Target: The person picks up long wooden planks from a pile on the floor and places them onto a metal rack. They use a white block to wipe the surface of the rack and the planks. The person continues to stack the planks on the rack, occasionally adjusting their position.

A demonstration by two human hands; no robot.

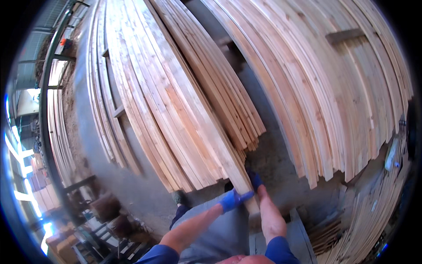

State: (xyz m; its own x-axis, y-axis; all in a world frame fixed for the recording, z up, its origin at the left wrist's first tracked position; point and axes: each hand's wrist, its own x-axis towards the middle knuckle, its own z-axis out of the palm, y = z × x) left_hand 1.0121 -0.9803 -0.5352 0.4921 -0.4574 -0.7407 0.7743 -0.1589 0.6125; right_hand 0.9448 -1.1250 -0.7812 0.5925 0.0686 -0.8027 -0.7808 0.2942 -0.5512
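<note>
Two gloved hands | left (pixel 232 200), right (pixel 255 180) | gripping plank (pixel 206 132)

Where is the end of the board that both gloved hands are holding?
In the head view, the board end sits at lower centre, between the left hand and right hand, before the middle board stack.
</note>
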